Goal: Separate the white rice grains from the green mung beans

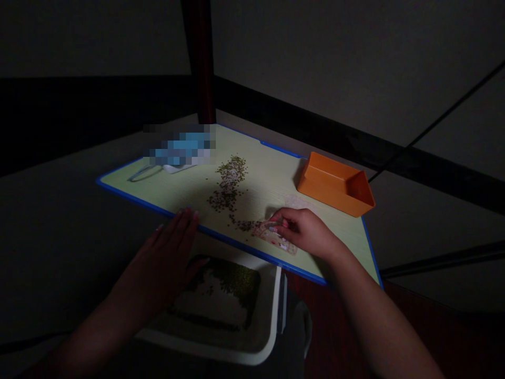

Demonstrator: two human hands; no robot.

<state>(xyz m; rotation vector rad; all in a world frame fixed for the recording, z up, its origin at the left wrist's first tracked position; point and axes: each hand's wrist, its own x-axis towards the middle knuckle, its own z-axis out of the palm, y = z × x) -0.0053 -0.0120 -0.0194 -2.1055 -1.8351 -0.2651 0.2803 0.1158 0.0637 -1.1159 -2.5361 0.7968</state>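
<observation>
My right hand [302, 229] is pinched closed at the opening of a small clear plastic bag [272, 238] with reddish print, which lies flat on the pale green tabletop [260, 173]. A trail of small dark bits leads from the bag's left side to a loose pile of small dark and greenish bits [228, 184]; their kind is too small to tell. At the table's near edge my left hand [173, 247] rests with fingers stretched out, holding nothing. Under it stands a white tub [264, 347] with many similar bits inside.
An orange open box [335, 181] stands at the right rear of the table. A second clear printed piece [299, 202] lies behind my right hand. A blurred-out blue item [181, 147] with a cable sits at the left rear. Walls [335, 63] rise behind the table.
</observation>
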